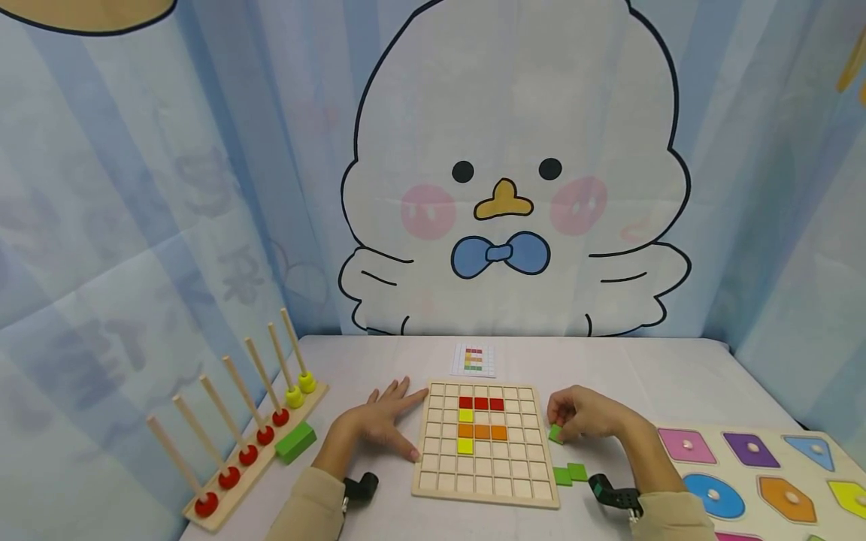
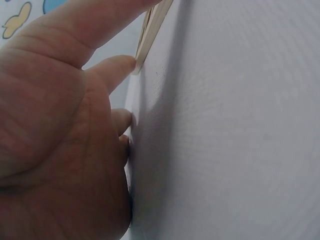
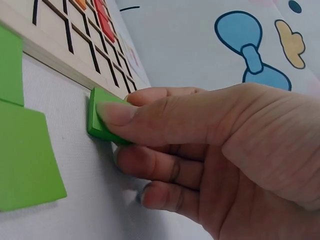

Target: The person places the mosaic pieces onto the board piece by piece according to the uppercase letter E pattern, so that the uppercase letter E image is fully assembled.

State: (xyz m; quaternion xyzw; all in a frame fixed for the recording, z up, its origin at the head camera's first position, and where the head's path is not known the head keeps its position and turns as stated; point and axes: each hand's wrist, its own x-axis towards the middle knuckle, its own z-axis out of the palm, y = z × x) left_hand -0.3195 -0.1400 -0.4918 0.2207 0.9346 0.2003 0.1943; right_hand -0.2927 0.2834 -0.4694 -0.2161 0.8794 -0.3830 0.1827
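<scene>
While the left hand [image 1: 382, 421] lies spread at lower left of centre, gripping nothing, thumb and index at the grid board [image 1: 482, 448] in lower centre, the right hand [image 1: 595, 415], lower right of centre, pinches a green tile [image 1: 555, 433] just beside it. Looks like tile pickup; next move likely needs a firm pinch, lift over the rim. Left thumb tip cut off in left wrist view; right thumb covers part of the tile.

Pale wooden grid board [image 1: 499, 448]: three red square tiles [image 1: 481, 403], three orange square tiles [image 1: 482, 432], two yellow square tiles [image 1: 465, 445]. Right of board: bright-green square tiles [image 1: 562, 476]. Left of board: wooden peg rack [image 1: 318, 392], red and yellow beads [image 1: 247, 455]. Behind board: blue-and-white striped curtain [image 1: 304, 75].
</scene>
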